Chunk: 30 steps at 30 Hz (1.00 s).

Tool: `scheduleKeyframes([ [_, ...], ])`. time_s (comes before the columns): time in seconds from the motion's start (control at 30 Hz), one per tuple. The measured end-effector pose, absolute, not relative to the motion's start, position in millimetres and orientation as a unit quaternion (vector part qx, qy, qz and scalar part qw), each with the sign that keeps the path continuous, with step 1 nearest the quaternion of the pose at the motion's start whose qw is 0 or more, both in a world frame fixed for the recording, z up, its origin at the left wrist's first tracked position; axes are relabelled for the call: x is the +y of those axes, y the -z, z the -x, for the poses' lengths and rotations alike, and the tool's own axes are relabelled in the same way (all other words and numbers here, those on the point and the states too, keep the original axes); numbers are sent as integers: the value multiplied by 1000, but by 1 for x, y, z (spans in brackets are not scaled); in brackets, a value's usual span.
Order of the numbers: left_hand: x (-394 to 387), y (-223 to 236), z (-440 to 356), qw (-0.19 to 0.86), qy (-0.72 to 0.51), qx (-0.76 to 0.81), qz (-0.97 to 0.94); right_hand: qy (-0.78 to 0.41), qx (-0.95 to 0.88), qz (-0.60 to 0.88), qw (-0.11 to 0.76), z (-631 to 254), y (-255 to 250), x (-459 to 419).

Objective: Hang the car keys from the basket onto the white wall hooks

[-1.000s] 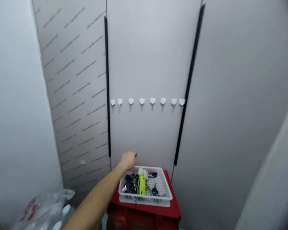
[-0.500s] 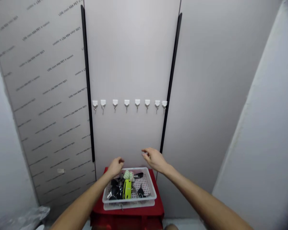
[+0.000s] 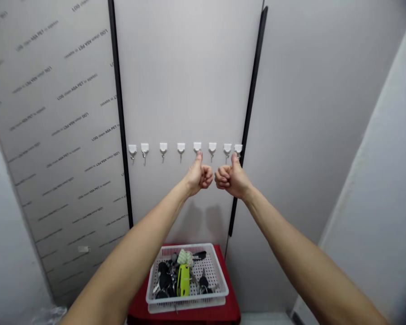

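Note:
Both arms stretch forward at the grey wall panel. My left hand (image 3: pixel 199 175) and my right hand (image 3: pixel 230 178) are fists with the thumbs raised, side by side and almost touching, holding nothing. The thumbs point up just below a row of several small white wall hooks (image 3: pixel 181 148). Below the arms a white perforated basket (image 3: pixel 219 276) sits on a red stool (image 3: pixel 230 311). It holds a heap of dark keys (image 3: pixel 165 283), a lime-green fob (image 3: pixel 183 280) and a pale green tag (image 3: pixel 184 257).
Two black vertical strips (image 3: pixel 120 117) (image 3: pixel 250 113) edge the middle panel. A film-covered printed panel (image 3: pixel 54 126) stands at the left and a white wall at the right. A crumpled clear plastic bag (image 3: pixel 49 315) lies at the bottom left.
Both hands rose from the basket's rim to just under the hooks and closed into thumbs-up fists. A second ago only the left arm was in view.

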State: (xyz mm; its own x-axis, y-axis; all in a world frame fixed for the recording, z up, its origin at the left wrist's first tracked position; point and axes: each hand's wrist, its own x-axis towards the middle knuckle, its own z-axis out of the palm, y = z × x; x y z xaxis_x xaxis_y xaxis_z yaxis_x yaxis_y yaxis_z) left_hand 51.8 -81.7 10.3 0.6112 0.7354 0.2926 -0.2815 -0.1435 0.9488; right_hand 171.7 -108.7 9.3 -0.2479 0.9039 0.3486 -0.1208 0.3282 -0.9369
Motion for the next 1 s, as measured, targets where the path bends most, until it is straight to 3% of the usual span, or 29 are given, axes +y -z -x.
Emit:
scheduleKeyframes([
  [0.37,-62,35,-35,668,-378,253,-590,-533,-610,360,463,-150,32,-87],
  [0.67,-61,51,-31,631,-383,290,-610,-532,-623,374,435,-146,47,-82],
  [0.8,-67,111,-16,511,-337,373,-697,-433,-652,476,401,-142,106,-87],
  [0.9,-78,170,3,328,-309,485,-749,-325,-703,567,281,-139,162,-91],
  [1.0,-90,215,18,286,-317,529,-733,-251,-729,594,229,-132,199,-93],
])
